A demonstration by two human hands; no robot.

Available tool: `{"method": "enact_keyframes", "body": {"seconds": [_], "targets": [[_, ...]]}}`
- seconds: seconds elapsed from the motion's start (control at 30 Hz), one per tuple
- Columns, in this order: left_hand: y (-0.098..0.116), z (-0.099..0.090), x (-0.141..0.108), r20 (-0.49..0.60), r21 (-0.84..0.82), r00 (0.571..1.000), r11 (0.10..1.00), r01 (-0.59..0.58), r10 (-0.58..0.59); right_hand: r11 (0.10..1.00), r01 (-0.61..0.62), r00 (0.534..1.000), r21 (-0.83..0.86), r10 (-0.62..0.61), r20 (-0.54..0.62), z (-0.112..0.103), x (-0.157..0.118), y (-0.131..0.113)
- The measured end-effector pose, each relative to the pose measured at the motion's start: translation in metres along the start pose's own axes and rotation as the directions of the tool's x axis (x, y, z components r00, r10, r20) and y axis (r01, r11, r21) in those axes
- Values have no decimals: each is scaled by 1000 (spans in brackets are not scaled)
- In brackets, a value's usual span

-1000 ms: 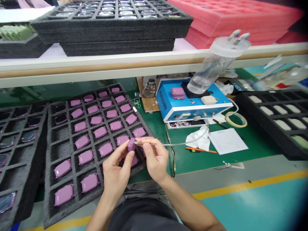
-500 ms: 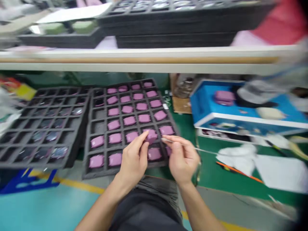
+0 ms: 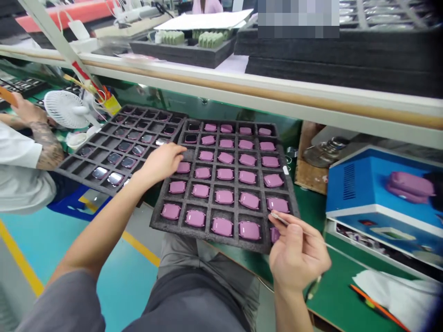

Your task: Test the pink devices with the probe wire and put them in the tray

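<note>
A dark foam tray (image 3: 211,234) with many compartments lies before me, most of them holding purple watch-like cases (image 3: 224,197). My left hand (image 3: 162,161) is over the tray's left edge, its fingers extended and nothing visible in them. Just below its fingertips sits a purple case (image 3: 183,167); beside them is a bare compartment. Over the tray's right front corner, my right hand (image 3: 299,251) pinches the end of a thin cable (image 3: 346,258) with a small pale tip, trailing right. That hand partly covers a purple case (image 3: 275,234).
To the left, a second foam tray (image 3: 93,165) holds dark-screened pieces. Past it are a white fan (image 3: 65,109) and a co-worker's tattooed arm (image 3: 46,143). A blue box (image 3: 367,184) stands right, beside a glass jar (image 3: 323,152). A shelf (image 3: 221,87) crosses above.
My left hand has let go of a purple case and moved to the tray's left side. A left-column compartment that was bare now holds one. My right hand keeps the cable.
</note>
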State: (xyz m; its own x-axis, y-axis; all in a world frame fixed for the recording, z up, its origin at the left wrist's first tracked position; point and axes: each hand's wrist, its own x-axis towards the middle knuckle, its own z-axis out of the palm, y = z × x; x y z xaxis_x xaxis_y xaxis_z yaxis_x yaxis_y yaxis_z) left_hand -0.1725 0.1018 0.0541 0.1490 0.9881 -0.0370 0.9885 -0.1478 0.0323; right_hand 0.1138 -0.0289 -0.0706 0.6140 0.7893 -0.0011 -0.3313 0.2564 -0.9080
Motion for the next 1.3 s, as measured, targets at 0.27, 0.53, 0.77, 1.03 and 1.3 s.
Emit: {"method": "enact_keyframes", "body": {"seconds": [0.27, 0.53, 0.77, 1.03, 1.3], "targets": [[7, -4, 73, -61, -128, 996, 990, 55, -63, 1000, -15, 1000, 4, 15, 4, 1, -2, -1], [94, 7, -10, -45, -478, 999, 878, 2, -27, 999, -30, 999, -19, 30, 22, 0, 2, -1], [191, 64, -71, 158, -915, 973, 345, 208, -168, 1000, -7, 998, -15, 8, 62, -3, 7, 4], [194, 73, -62, 46, -959, 970, 261, 110, -238, 1000, 24, 997, 10, -25, 75, -2, 9, 4], [196, 72, -68, 177, -968, 940, 122, 220, -291, 999, 25, 996, 40, -28, 84, -2, 10, 6]]}}
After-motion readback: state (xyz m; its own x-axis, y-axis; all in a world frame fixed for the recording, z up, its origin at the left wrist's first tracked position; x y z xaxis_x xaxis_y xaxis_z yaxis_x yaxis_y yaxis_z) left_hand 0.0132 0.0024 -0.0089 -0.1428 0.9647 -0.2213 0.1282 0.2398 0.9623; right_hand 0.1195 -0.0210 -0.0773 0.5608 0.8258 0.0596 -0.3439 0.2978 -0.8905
